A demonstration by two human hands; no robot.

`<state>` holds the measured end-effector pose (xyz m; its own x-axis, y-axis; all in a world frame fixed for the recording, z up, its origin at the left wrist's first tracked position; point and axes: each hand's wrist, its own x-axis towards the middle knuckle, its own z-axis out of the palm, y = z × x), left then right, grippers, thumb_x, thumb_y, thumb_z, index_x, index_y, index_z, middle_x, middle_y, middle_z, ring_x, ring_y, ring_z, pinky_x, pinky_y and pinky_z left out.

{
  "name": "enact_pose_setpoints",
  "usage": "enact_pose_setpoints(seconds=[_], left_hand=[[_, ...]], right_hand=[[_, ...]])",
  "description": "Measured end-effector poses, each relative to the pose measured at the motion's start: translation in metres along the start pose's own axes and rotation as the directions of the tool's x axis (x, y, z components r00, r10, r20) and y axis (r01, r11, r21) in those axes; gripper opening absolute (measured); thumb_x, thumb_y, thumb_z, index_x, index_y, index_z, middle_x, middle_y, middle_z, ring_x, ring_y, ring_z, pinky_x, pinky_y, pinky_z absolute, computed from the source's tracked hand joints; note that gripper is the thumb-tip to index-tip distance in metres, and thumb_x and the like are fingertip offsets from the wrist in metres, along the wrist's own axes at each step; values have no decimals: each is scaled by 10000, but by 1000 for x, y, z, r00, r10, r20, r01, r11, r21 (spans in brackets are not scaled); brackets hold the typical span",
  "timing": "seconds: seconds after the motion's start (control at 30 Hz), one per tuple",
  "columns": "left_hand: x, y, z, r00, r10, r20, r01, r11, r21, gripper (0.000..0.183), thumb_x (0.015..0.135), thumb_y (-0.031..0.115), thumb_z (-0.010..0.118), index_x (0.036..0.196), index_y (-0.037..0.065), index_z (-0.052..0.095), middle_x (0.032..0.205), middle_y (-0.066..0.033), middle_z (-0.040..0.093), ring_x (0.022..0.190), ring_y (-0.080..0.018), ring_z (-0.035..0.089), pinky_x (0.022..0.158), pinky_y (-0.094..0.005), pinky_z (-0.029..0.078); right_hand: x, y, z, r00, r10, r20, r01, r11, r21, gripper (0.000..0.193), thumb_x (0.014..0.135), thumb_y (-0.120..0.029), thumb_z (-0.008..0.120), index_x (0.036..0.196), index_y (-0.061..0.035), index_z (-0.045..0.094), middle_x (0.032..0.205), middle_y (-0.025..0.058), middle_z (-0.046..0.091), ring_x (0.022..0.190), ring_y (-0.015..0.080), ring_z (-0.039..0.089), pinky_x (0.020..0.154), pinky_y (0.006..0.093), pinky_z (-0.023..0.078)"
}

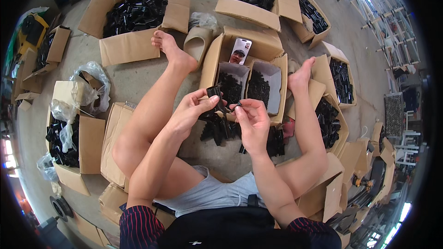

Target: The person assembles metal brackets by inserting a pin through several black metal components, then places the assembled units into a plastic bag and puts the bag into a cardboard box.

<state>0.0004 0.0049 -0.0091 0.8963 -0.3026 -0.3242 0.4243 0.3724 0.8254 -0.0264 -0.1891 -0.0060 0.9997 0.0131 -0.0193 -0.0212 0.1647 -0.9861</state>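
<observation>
My left hand [187, 113] is closed round a black plastic tube-shaped part [214, 93], held upright in front of me. Close beside it, my right hand [254, 122] pinches a small black piece [237, 105] between thumb and fingertips. The two hands are near each other but apart. Just beyond them stands an open carton [212, 60] with two grey inner trays [275, 94] of small black pieces. A phone [240, 51] leans inside its far part. Beneath my hands lie several black plastic parts [214, 131], partly hidden.
Open cartons of black parts surround me: one far left [129, 48], one far ahead [247, 10], one at the right [346, 99]. A sandal [197, 44] lies beside my left foot. Clear plastic bags [92, 83] sit at the left; metal racks [376, 20] stand far right.
</observation>
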Motion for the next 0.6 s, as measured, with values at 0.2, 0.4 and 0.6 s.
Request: enact_pose_setpoints(seconds=[0.2, 0.4, 0.6], left_hand=[[0, -6, 3, 999, -33, 36, 33, 999, 17, 372, 973, 297, 707, 1234, 38, 650, 1087, -21, 714, 1001, -92, 655, 975, -292, 473], [1, -13, 3, 997, -65, 52, 69, 995, -66, 345, 973, 262, 710, 1235, 45, 653, 1096, 2, 704, 1019, -71, 639, 934, -267, 493], [-1, -9, 9, 994, -70, 88, 81, 988, -133, 366, 958, 228, 736, 1254, 41, 630, 1127, -1, 709, 1026, -65, 650, 961, -245, 469]], right_hand=[[1, 13, 10, 972, -163, -170, 141, 981, -136, 104, 912, -21, 751, 987, -16, 680, 1021, 84, 736, 872, 80, 656, 741, 217, 493], [-3, 21, 17, 949, -169, -265, 124, 976, -179, 98, 874, -21, 791, 933, -12, 713, 996, 87, 753, 840, 85, 658, 722, 223, 492], [-5, 14, 12, 964, -203, -171, 149, 947, -284, 70, 881, -2, 765, 941, -3, 729, 1010, 97, 743, 922, 123, 659, 825, 254, 513]])
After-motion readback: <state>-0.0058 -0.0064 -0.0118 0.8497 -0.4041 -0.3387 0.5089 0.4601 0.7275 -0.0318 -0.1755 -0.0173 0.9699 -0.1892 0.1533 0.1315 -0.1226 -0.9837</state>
